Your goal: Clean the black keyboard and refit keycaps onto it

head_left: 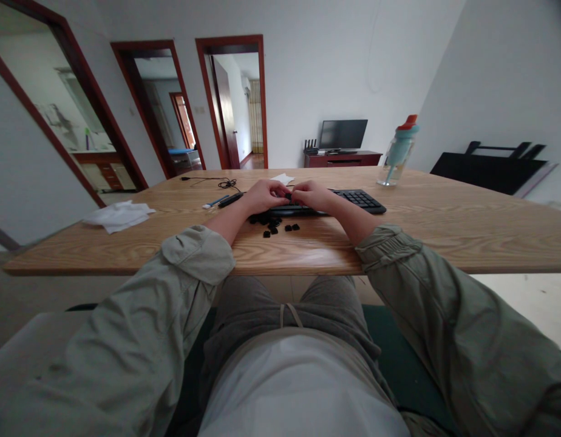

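A black keyboard (pixel 362 200) lies on the wooden table, partly covered by both hands. Over its left part, my left hand (pixel 265 196) is closed, fingers curled toward a small black piece that looks like a keycap (pixel 288 196). My right hand (pixel 311 195) meets it there, its fingers also pinched together at that piece. How the piece is shared between the fingertips is too small to tell. Several loose black keycaps (pixel 274 229) are scattered on the table in front of the keyboard, some heaped under my left wrist.
Left of the keyboard are a dark pen-like tool (pixel 230 199), a thin blue-and-white brush-like item (pixel 215 202) and a coiled cable (pixel 226 183). White tissues (pixel 119 216) lie farther left; another paper (pixel 282 179) is behind my hands. A water bottle (pixel 397 152) stands back right.
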### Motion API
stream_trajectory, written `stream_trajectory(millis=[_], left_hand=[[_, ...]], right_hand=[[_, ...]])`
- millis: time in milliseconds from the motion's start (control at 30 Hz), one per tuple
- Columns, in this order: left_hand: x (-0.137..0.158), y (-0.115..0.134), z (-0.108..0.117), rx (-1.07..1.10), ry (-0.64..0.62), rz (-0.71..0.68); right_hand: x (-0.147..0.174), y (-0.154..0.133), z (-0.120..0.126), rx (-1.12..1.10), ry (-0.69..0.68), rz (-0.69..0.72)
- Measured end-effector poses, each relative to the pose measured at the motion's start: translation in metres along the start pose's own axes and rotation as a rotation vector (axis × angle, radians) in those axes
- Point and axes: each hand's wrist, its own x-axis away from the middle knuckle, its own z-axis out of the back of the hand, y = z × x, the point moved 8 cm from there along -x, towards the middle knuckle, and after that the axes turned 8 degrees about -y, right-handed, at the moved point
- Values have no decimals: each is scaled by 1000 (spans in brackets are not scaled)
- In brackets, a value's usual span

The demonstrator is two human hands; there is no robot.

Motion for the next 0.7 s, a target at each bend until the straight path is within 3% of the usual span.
stream_trajectory(millis=[467,700], left_hand=[[2,2,5,-37,49,3],[-10,-38,54,-144,257,169]], right_hand=[[-6,6,1,-29,33,8],[-33,13,4,99,-8,-11]])
